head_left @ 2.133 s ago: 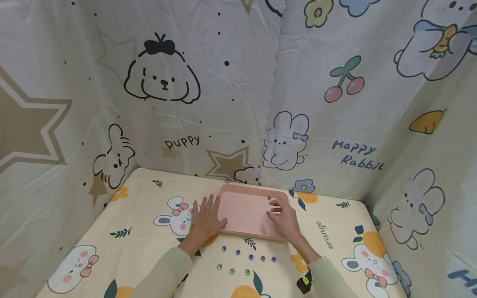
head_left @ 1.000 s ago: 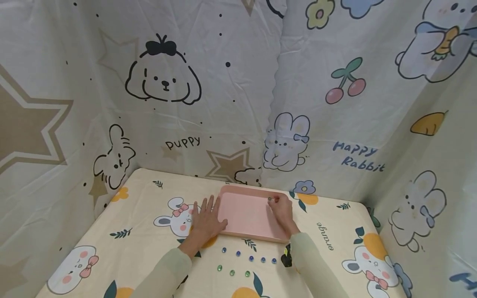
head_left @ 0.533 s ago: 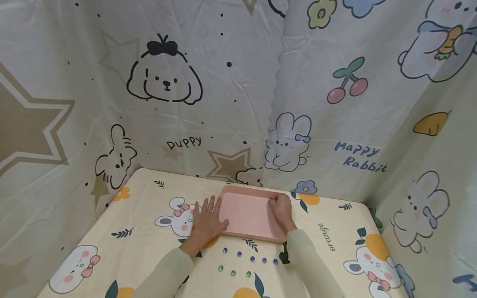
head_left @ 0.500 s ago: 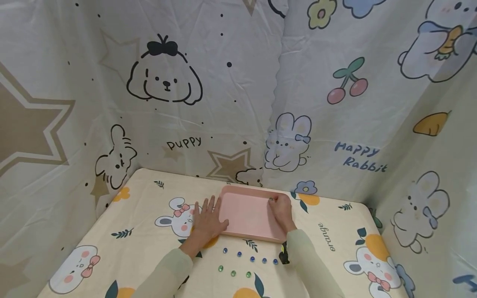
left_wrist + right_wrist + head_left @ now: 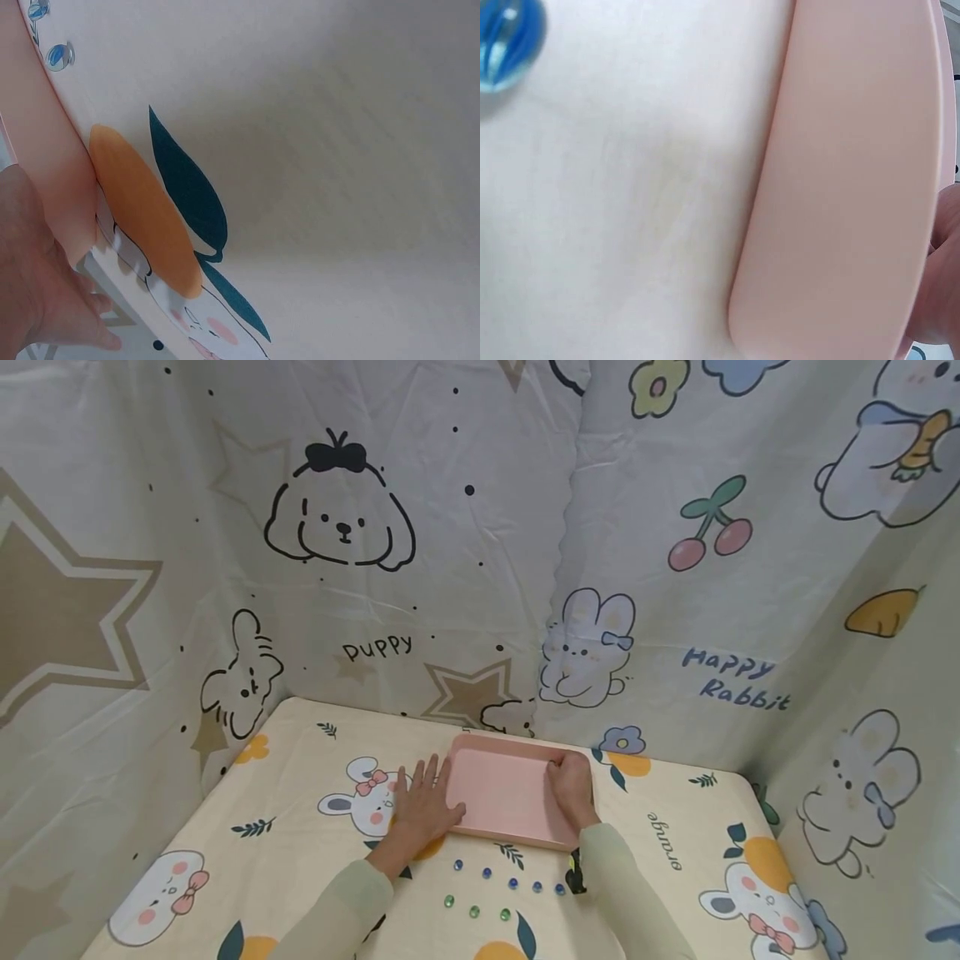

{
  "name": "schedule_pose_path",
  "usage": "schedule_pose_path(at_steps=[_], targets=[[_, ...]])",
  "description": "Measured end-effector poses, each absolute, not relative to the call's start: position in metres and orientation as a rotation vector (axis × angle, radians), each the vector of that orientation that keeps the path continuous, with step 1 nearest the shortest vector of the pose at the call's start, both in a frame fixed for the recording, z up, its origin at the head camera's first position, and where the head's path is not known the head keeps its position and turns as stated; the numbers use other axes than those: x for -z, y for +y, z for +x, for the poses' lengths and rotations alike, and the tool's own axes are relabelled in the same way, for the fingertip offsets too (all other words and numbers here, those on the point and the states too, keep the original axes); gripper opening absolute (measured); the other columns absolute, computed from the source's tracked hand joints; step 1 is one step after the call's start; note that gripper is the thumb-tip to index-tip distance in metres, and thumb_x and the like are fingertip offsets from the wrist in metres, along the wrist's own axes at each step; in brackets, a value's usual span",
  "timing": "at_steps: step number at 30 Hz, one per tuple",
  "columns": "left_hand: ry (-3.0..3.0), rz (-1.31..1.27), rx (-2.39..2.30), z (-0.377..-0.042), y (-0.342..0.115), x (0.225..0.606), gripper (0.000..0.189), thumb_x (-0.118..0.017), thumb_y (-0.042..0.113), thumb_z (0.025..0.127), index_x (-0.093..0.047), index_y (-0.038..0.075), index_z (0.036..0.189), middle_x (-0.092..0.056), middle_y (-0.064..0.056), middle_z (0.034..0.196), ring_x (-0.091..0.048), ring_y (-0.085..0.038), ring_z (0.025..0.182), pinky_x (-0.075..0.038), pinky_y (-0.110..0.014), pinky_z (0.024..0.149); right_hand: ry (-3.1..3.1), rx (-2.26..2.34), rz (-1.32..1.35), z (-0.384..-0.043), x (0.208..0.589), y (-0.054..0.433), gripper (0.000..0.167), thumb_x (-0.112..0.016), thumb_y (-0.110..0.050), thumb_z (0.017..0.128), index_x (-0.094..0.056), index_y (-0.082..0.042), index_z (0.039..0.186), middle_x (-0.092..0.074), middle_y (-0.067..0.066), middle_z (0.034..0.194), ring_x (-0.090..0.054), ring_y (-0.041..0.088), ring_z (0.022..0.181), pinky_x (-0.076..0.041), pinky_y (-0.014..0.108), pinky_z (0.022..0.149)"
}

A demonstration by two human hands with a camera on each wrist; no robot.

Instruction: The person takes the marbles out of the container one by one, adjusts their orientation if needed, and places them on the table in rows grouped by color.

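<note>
A shallow pink tray (image 5: 502, 785) lies near the back edge of the table. My left hand (image 5: 422, 810) rests against its left side with spread, straight fingers; the left wrist view shows that hand (image 5: 37, 262) beside the tray's wall (image 5: 52, 135). Over the tray's right part is my right hand (image 5: 572, 787), fingers curled in a pinch near the back right corner. The marble at its fingertips is hidden now. In front of the tray lie a row of several blue marbles (image 5: 513, 883) and a row of three green marbles (image 5: 474, 912).
The table wears a cream cloth (image 5: 300, 860) printed with rabbits and oranges. Patterned curtains (image 5: 465, 568) hang behind and at both sides. One blue marble (image 5: 508, 41) sits just in front of the tray wall (image 5: 840, 187) in the right wrist view.
Two small marbles visible by the tray's back right corner earlier are out of sight, after my right hand moved onto them and curled. My left hand stays put; the view shifts slightly.
</note>
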State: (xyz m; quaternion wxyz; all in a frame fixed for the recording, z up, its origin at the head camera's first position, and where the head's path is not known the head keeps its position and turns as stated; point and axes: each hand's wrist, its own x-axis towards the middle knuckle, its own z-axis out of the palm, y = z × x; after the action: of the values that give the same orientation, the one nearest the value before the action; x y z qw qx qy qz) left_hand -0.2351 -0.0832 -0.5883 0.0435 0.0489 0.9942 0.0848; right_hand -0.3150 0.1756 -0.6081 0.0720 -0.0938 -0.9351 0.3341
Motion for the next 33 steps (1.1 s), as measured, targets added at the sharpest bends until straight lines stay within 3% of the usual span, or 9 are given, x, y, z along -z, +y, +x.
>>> schedule_pose_path(at_steps=[8, 17, 24, 33], targets=[[3.040, 0.159, -0.237, -0.234, -0.082, 0.586, 0.087, -0.054, 0.058, 0.093, -0.022, 0.013, 0.160, -0.020, -0.014, 0.164, -0.017, -0.036, 0.149, -0.001, -0.061, 0.117, -2.820, -1.035, -0.311, -0.314, 0.609, 0.178, 0.017, -0.060, -0.003, 0.092, -0.069, 0.002, 0.106, -0.061, 0.015, 0.107, -0.056, 0.028, 0.096, -0.053, 0.041, 0.083], [3.051, 0.159, -0.233, -0.235, -0.083, 0.587, 0.087, -0.054, 0.059, 0.092, -0.024, 0.013, 0.160, -0.021, -0.014, 0.164, -0.018, -0.037, 0.149, -0.004, -0.061, 0.117, -2.774, -1.123, -0.352, -0.309, 0.607, 0.175, 0.014, -0.064, -0.001, 0.088, -0.063, -0.002, 0.102, -0.056, 0.013, 0.102, -0.054, 0.028, 0.094, -0.051, 0.036, 0.078], [3.039, 0.155, -0.208, -0.238, -0.082, 0.591, 0.088, -0.052, 0.060, 0.093, -0.020, 0.014, 0.161, -0.018, -0.013, 0.165, -0.015, -0.036, 0.150, -0.002, -0.061, 0.117, -2.716, -1.116, -0.187, -0.301, 0.600, 0.175, 0.020, -0.065, -0.001, 0.086, -0.069, -0.002, 0.105, -0.062, 0.010, 0.098, -0.058, 0.024, 0.089, -0.054, 0.036, 0.077], [3.044, 0.162, -0.183, -0.236, -0.083, 0.588, 0.088, -0.052, 0.061, 0.093, -0.021, 0.014, 0.160, -0.018, -0.014, 0.164, -0.017, -0.036, 0.149, -0.004, -0.061, 0.117, -2.654, -1.178, -0.037, -0.289, 0.587, 0.175, 0.015, -0.066, -0.002, 0.085, -0.073, -0.001, 0.099, -0.065, 0.007, 0.092, -0.060, 0.020, 0.081, -0.055, 0.033, 0.073]])
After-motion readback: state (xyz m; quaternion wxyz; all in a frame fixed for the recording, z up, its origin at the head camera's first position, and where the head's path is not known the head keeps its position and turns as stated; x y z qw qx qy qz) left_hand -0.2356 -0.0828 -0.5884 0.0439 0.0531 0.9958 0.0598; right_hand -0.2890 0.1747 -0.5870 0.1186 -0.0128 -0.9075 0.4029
